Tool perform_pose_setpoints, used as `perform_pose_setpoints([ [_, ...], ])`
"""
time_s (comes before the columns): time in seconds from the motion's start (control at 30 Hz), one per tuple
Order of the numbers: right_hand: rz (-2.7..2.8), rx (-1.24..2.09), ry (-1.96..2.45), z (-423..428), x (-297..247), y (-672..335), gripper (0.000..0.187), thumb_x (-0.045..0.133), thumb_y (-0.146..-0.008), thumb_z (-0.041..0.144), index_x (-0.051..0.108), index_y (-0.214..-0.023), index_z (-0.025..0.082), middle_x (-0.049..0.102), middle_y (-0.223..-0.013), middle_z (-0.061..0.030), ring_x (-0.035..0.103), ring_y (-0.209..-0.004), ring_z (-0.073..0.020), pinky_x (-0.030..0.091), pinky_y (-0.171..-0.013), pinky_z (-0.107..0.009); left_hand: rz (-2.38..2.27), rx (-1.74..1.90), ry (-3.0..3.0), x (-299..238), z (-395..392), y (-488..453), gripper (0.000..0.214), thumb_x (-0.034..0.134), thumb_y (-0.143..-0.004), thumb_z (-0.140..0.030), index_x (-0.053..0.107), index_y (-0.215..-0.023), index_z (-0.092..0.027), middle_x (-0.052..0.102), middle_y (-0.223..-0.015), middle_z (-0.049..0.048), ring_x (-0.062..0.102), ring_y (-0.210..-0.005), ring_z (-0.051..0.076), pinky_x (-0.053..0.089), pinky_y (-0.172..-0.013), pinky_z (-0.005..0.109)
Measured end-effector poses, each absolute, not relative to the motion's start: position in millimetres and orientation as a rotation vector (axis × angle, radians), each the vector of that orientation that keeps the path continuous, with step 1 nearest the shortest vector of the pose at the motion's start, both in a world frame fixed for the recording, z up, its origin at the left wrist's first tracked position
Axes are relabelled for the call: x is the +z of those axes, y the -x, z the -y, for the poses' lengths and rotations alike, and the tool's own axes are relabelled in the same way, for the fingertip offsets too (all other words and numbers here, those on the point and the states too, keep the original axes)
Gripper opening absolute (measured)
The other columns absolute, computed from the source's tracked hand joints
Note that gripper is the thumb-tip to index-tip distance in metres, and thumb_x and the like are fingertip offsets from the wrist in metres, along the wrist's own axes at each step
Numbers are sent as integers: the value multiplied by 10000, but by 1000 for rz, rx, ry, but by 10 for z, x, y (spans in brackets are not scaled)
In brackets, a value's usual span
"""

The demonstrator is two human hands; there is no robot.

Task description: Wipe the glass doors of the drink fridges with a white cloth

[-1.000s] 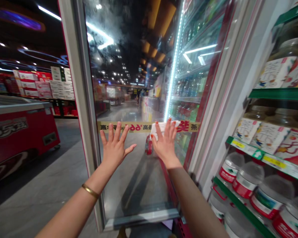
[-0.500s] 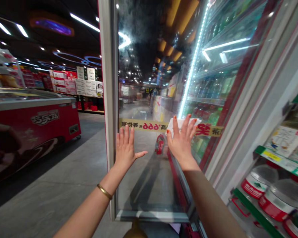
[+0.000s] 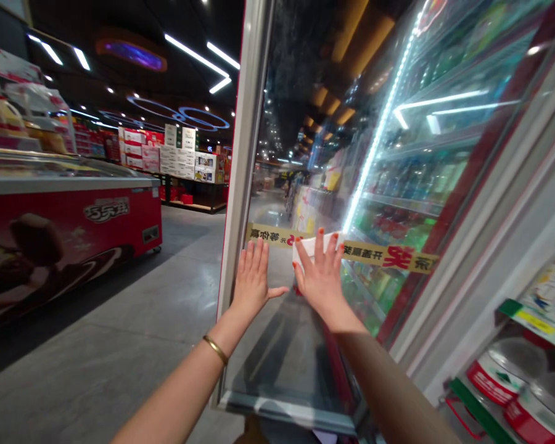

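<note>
A glass cooler door (image 3: 277,327) with a pale metal frame stands open in front of me. My left hand (image 3: 252,277) lies flat on the glass near its left frame, fingers together and thumb stretched out. It has nothing in it, and a gold bangle (image 3: 216,349) circles the wrist. To its right, my right hand (image 3: 321,277) holds a folded white cloth (image 3: 309,246) pressed to the pane under spread fingers. Part of the cloth is hidden by the hand. Both hands touch around a yellow sticker strip (image 3: 370,254) with mirrored lettering.
A red chest freezer (image 3: 74,222) stands on the left, with stacked cartons (image 3: 178,157) behind it. Right of me, a shelf with a green edge (image 3: 485,410) holds large clear jars (image 3: 504,370). Lit drink shelves (image 3: 411,166) show through or in the glass.
My right hand has slid the white cloth leftward along the strip, closer to my left hand. My left hand stays against the glass by the frame. The view has turned somewhat left.
</note>
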State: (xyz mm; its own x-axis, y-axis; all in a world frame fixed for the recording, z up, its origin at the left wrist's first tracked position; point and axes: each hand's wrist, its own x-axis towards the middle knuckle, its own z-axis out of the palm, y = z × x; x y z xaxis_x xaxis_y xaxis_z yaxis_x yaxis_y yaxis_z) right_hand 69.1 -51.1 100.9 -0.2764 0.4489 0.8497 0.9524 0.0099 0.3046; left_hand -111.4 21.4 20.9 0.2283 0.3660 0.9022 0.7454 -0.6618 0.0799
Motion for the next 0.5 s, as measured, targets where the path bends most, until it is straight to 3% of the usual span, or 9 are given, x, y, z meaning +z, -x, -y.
perform_pose_setpoints([
  [0.1,2023,-1205,1352,436,858,-490,843,711,-1011,330,305,-1748,381,-53,-1891,-55,-130,-1725,-438,169,-1344,-777,947,-1469,2119,167,-247,1136,1457,846,-831,-660,-147,-1751,-121,189,-1806,314,78,-1726,389,210,-1388,632],
  [0.17,2100,-1175,1331,342,1044,-357,821,691,-1025,374,306,-1751,361,40,-1893,-55,-79,-1736,-415,120,-1366,-745,927,-1481,2114,143,-262,1159,1480,859,-820,-652,-166,-1745,-119,156,-1806,329,78,-1723,395,222,-1383,637],
  [0.23,2014,-1169,1370,287,1321,-348,851,649,-1049,420,225,-1777,307,30,-1892,-88,-66,-1738,-411,76,-1369,-741,931,-1478,2117,127,-261,1170,1528,881,-785,-670,-175,-1742,-118,134,-1803,341,71,-1721,406,222,-1382,638],
  [0.3,1844,-1192,1428,313,1458,-460,906,614,-1066,457,116,-1794,250,-72,-1883,-129,-97,-1733,-423,74,-1360,-754,945,-1476,2118,118,-244,1161,1559,891,-759,-689,-177,-1743,-122,136,-1800,345,69,-1719,413,223,-1382,633],
  [0.4,1727,-1211,1456,456,1201,-647,958,610,-1063,424,28,-1794,211,-214,-1852,-152,-135,-1722,-449,118,-1344,-773,983,-1452,2133,116,-202,1133,1530,870,-777,-701,-168,-1747,-132,157,-1800,336,95,-1717,418,215,-1383,635],
  [0.5,1934,-1193,1420,503,785,-584,955,636,-1037,368,76,-1794,205,-83,-1875,-155,-85,-1732,-431,119,-1358,-755,1015,-1422,2132,123,-159,1138,1444,833,-833,-676,-137,-1756,-136,188,-1801,317,116,-1717,405,217,-1385,622],
])
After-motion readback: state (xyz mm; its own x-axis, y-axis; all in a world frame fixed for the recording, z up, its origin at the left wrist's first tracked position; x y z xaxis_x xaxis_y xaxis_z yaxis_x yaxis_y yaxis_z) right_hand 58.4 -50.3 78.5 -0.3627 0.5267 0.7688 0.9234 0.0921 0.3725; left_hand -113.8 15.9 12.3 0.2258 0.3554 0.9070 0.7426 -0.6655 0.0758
